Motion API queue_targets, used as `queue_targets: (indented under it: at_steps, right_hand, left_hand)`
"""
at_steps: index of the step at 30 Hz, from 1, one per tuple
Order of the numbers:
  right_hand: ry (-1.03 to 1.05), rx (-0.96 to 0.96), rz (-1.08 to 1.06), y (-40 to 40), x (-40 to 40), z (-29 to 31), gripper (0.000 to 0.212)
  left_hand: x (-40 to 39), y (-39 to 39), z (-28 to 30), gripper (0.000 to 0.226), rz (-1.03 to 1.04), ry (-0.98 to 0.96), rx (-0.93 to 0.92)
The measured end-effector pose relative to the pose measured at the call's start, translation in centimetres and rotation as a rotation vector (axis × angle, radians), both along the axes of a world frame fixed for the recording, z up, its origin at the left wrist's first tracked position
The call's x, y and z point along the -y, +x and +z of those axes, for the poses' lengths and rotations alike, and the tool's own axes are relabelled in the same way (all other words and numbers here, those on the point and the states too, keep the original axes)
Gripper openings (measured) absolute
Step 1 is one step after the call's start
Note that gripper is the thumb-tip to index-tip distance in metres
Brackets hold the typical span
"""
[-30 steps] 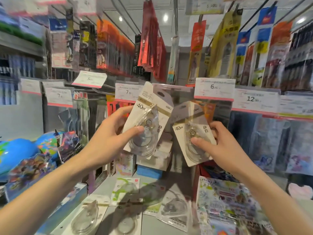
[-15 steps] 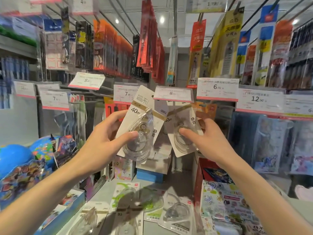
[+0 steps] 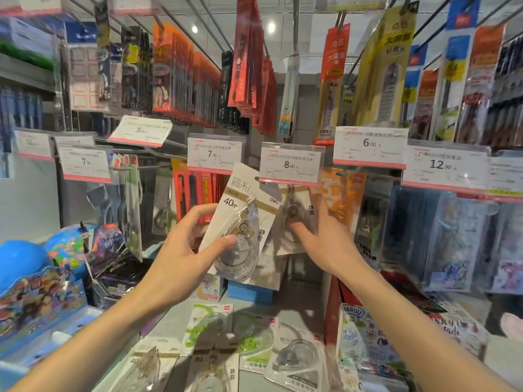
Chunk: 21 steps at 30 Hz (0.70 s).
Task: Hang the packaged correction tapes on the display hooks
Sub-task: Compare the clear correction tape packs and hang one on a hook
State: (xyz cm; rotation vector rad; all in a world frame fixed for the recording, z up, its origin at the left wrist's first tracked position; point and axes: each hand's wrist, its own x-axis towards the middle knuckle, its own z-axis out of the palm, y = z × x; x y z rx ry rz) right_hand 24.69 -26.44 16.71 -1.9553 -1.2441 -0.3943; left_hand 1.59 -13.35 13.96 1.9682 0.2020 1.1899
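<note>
My left hand (image 3: 181, 256) grips a packaged correction tape (image 3: 240, 222), thumb pressed across the clear blister and fingers curled behind the white card, which tilts with its top toward one o'clock. That pack sits dead centre of my view, its top corner just under the 7.90 price tag (image 3: 215, 154).

At three o'clock from it, my right hand (image 3: 325, 239) pinches a second correction tape pack (image 3: 294, 219), thumb on the front of the blister and fingers behind the card. The top of this pack is tucked up under the 8.00 price tag (image 3: 291, 164); whether its hole is on the hook I cannot tell, the tag hides it and the pack is blurred.

Behind my right hand, at two o'clock, hangs an orange pack (image 3: 342, 199). Down at six o'clock, on the grey shelf (image 3: 300, 304), loose correction tape packs (image 3: 297, 360) lie flat, some with green trim (image 3: 252, 340). At eight o'clock sits a blue ball (image 3: 19, 261), beside colourful card boxes (image 3: 39, 301). Up at twelve o'clock, red packs (image 3: 249, 66) hang in a row from the upper hooks.
</note>
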Motion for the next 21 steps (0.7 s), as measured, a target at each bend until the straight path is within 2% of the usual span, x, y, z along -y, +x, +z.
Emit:
queue_targets:
  at_steps: [4, 6, 10, 13, 15, 21]
  right_hand:
    - [-0.081, 0.04, -0.098, 0.1, 1.9, 0.3, 0.053]
    - [-0.032, 0.029, -0.116, 0.0, 3.1, 0.0, 0.043]
    - [0.042, -0.173, 0.144, -1.2, 5.1, -1.0, 0.026]
    - [0.021, -0.318, 0.297, -2.0, 5.3, -2.2, 0.025]
    - [0.105, -0.418, 0.365, -2.1, 5.2, -2.5, 0.025]
    - [0.228, -0.617, 0.53, -1.3, 5.6, -3.2, 0.049]
  left_hand:
    - [-0.2, 0.5, -0.7, 0.043, -0.001, -0.032, 0.011]
    - [-0.1, 0.9, -1.2, 0.043, -0.017, -0.057, 0.009]
    - [1.2, 2.6, -1.9, 0.038, -0.078, -0.117, 0.009]
    - [2.6, 4.2, -1.8, 0.035, -0.085, -0.101, 0.046]
    - [3.3, 5.1, -1.5, 0.041, -0.095, -0.086, 0.05]
    - [4.4, 6.4, -1.2, 0.039, -0.163, -0.099, -0.016]
